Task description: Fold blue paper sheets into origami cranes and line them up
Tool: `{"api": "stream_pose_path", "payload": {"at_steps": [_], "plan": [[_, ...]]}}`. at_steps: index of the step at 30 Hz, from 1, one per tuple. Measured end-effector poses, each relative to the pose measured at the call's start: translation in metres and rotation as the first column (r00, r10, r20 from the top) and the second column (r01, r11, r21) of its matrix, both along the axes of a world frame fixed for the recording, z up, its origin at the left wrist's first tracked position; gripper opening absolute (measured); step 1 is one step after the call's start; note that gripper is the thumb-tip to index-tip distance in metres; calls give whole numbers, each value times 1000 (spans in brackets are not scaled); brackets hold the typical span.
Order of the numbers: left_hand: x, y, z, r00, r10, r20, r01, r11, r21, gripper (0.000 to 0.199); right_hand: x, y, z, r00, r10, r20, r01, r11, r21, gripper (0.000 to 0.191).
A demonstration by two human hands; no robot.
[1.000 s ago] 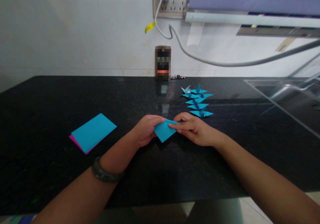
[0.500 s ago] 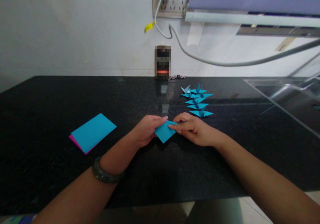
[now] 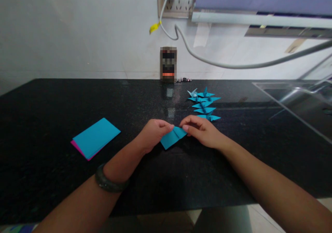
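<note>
A small folded sheet of blue origami paper (image 3: 169, 140) is held between my two hands, close above the black counter. My left hand (image 3: 155, 133) pinches its left part, thumb on top and the other fingers mostly hidden. At the right corner, my right hand (image 3: 203, 131) grips the paper between thumb and fingers. One flap on the right side stands partly open, with a dark crease line showing. Just beyond my right hand, several blue folded paper cranes (image 3: 204, 110) stand in a cluster, along with one paler crane (image 3: 192, 93).
A stack of blue and pink paper (image 3: 97, 137) lies to the left on the counter (image 3: 46, 122). A phone-like object (image 3: 168, 65), blurred out, leans on the wall beside a beaded strand (image 3: 184, 80). To the right is a metal sink (image 3: 306, 101). A grey cable (image 3: 233, 66) hangs from the socket (image 3: 178, 2).
My right hand has drawn the paper's right flap outward, so the paper spreads wider to the right. My right thumb now sits at that corner. The left hand has barely moved.
</note>
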State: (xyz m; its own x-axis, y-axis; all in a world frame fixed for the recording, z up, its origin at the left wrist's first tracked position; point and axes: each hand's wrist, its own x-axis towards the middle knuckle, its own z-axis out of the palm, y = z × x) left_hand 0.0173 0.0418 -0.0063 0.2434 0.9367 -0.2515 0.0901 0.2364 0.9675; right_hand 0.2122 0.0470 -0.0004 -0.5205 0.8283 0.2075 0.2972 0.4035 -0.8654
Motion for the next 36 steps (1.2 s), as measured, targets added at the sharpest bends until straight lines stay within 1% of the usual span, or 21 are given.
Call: {"api": "stream_pose_path", "payload": {"at_steps": [1, 2, 4, 7, 9, 14, 21, 31, 36], "plan": [[0, 0, 0, 1000, -2, 1, 2, 1000, 1, 21, -1, 0, -1, 998, -67, -3, 66, 993, -99, 20], [0, 0, 0, 1000, -4, 4, 4, 1000, 0, 21, -2, 1, -2, 994, -105, 14, 105, 976, -191, 23], [1, -1, 1, 1000, -7, -1, 7, 1000, -3, 20, -3, 1, -3, 993, -99, 62, 114, 938, -329, 29], [2, -1, 2, 1000, -5, -19, 5, 1000, 2, 19, -3, 1, -3, 994, -52, 98, 89, 902, -423, 33], [2, -1, 2, 1000, -11, -16, 11, 1000, -1, 19, -3, 0, -2, 994, -47, 103, 88, 894, -439, 33], [2, -2, 3, 999, -37, 7, 38, 999, -14, 20, -3, -1, 0, 994, -41, 106, 84, 896, -436, 31], [3, -3, 5, 999, -35, 28, 36, 998, -44, 18, 0, 0, -2, 994, -28, 108, 73, 899, -431, 30], [2, -3, 0, 999, -48, 8, 48, 998, -33, 20, -1, 0, 0, 992, -15, 122, 66, 905, -421, 29], [2, -3, 2, 999, -51, -20, 50, 998, -22, 22, -1, 1, -1, 990, -11, 143, 67, 915, -398, 29]]}}
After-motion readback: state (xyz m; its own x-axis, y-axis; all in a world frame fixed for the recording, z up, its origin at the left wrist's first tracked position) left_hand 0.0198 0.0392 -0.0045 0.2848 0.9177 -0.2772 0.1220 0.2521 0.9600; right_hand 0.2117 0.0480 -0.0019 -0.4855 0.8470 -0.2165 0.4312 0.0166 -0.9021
